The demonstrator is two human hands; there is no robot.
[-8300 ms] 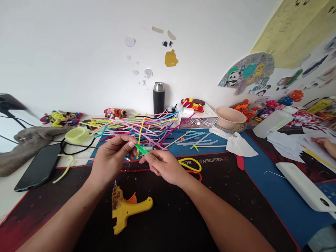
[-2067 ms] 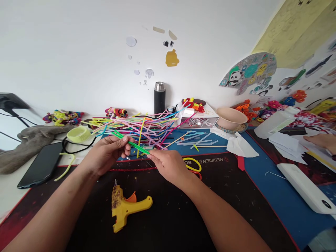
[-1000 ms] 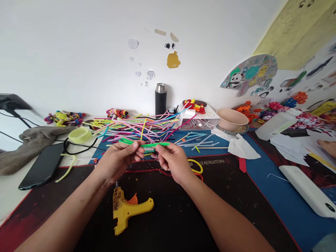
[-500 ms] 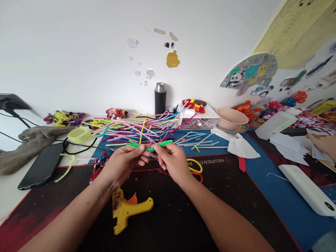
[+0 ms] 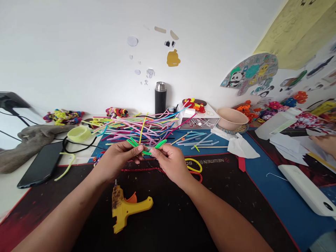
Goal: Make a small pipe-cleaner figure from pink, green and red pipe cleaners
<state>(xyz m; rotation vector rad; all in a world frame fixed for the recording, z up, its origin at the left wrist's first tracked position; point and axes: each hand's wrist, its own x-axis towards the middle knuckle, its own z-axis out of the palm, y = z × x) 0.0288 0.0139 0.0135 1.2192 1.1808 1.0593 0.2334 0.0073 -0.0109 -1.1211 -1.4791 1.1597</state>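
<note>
A green pipe cleaner [image 5: 147, 147] is held between both hands just above the dark desk mat [image 5: 168, 217]. My left hand [image 5: 117, 159] pinches its left part, where two green ends stick up. My right hand [image 5: 169, 161] pinches its right part, and a short green end rises past my fingers. The piece bends downward in the middle between the two pinches. Behind my hands lies a loose heap of coloured pipe cleaners [image 5: 136, 127]. A yellow glue gun [image 5: 126, 208] lies on the mat under my left forearm.
A black phone [image 5: 39, 164] and a grey cloth [image 5: 28, 143] lie at the left. A black flask [image 5: 160, 98], a clear box [image 5: 199, 120] and a beige bowl [image 5: 232, 118] stand at the back. Another person's hand [image 5: 324, 143] rests on papers at the right, near a white power bank [image 5: 306, 190].
The green pipe cleaner was straight between my hands a second ago; it now bends down in the middle with its ends up, and my hands have come closer together.
</note>
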